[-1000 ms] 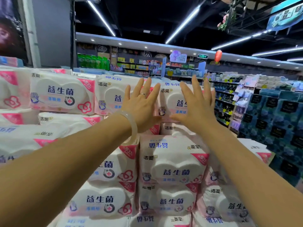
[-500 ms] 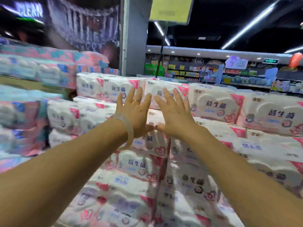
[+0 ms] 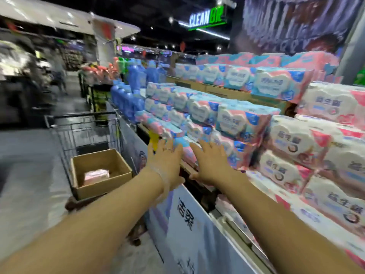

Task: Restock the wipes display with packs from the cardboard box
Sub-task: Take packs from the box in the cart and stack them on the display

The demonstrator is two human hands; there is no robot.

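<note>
A dim shop aisle with grey floor (image 3: 29,175) is seen; a green-lit "CLEAN" ceiling sign (image 3: 206,17) is hung at twelve o'clock.

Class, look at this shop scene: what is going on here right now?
A person is restocking a display of wipes in a shop. Both arms reach forward: the left hand and right hand are open with straight fingers and hold nothing, hovering near the low pink and blue packs. To the left, a cardboard box sits in a shopping cart, with one pink pack visible inside. The picture is blurred, so whether the fingers touch the packs cannot be told.
</note>
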